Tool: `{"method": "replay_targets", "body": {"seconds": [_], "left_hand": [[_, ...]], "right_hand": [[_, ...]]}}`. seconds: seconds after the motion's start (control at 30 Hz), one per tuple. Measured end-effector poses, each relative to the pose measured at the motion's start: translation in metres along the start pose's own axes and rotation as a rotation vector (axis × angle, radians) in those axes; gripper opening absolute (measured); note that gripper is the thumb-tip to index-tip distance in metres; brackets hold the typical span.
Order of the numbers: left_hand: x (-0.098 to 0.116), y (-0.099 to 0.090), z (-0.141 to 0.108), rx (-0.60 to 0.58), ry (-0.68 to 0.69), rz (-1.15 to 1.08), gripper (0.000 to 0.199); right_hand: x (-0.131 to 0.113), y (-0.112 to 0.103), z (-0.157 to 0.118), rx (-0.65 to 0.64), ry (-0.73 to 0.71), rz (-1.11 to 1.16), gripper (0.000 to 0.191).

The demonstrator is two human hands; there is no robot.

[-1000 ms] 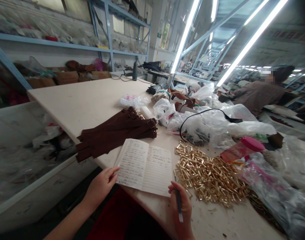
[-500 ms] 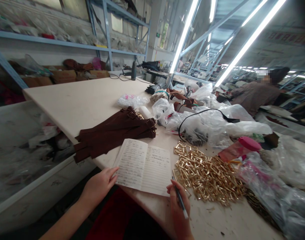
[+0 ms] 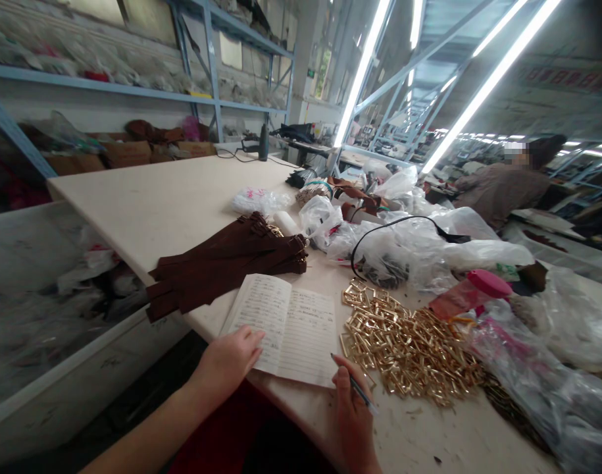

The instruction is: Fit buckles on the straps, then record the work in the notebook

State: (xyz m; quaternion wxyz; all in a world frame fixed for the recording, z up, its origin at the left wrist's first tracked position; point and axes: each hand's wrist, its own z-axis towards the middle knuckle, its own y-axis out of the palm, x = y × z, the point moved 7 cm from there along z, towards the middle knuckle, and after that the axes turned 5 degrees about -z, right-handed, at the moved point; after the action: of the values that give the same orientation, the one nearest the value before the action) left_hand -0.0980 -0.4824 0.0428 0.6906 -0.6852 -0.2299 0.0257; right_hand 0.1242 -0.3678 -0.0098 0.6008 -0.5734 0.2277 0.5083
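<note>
An open notebook [image 3: 308, 355] lies at the table's near edge, handwriting covering its left page and the top of its right page. My left hand [image 3: 234, 355] rests flat on the lower left page, fingers stretched out. At the notebook's lower right corner, my right hand [image 3: 354, 401] is closed around a dark pen [image 3: 358, 388], whose tip points up and left toward the page. Brown leather straps [image 3: 222, 266] with metal buckles lie in a bundle just behind the notebook. To the right of it spreads a pile of gold-coloured metal buckle frames [image 3: 409, 349].
Clear plastic bags [image 3: 419, 257] crowd the table's right side, near a pink-lidded bottle [image 3: 471, 293]. A bin [image 3: 58, 355] with plastic scraps stands below the left edge. Blue shelving [image 3: 133, 89] runs along the back. Another person [image 3: 502, 187] is at the far right.
My left hand has slid right, from the notebook's left edge onto its left page. My right hand has tilted the pen slightly, its tip now further left by the page edge.
</note>
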Motion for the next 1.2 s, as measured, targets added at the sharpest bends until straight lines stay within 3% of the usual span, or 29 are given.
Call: {"method": "replay_targets", "body": {"seconds": [0.13, 0.23, 0.53, 0.83, 1.07, 1.2], "left_hand": [[0.034, 0.009, 0.015, 0.076, 0.129, -0.081, 0.027], [0.044, 0.019, 0.024, 0.136, 0.22, -0.094, 0.026], [0.042, 0.046, 0.034, 0.163, 0.298, -0.111, 0.03], [0.037, 0.048, 0.035, 0.211, 0.355, -0.182, 0.028], [0.034, 0.052, 0.034, 0.2, 0.357, -0.157, 0.028], [0.035, 0.048, 0.034, 0.183, 0.337, -0.164, 0.026]], "right_hand": [[-0.001, -0.001, 0.001, 0.03, 0.025, 0.012, 0.032], [-0.001, -0.002, 0.001, 0.054, 0.032, 0.012, 0.029], [0.005, 0.001, 0.001, 0.04, 0.013, -0.051, 0.023], [-0.007, 0.003, 0.004, 0.076, -0.041, -0.109, 0.022], [-0.047, 0.04, 0.027, -0.08, -0.194, -0.086, 0.016], [-0.053, 0.068, 0.041, -0.144, -0.177, -0.053, 0.014]]}}
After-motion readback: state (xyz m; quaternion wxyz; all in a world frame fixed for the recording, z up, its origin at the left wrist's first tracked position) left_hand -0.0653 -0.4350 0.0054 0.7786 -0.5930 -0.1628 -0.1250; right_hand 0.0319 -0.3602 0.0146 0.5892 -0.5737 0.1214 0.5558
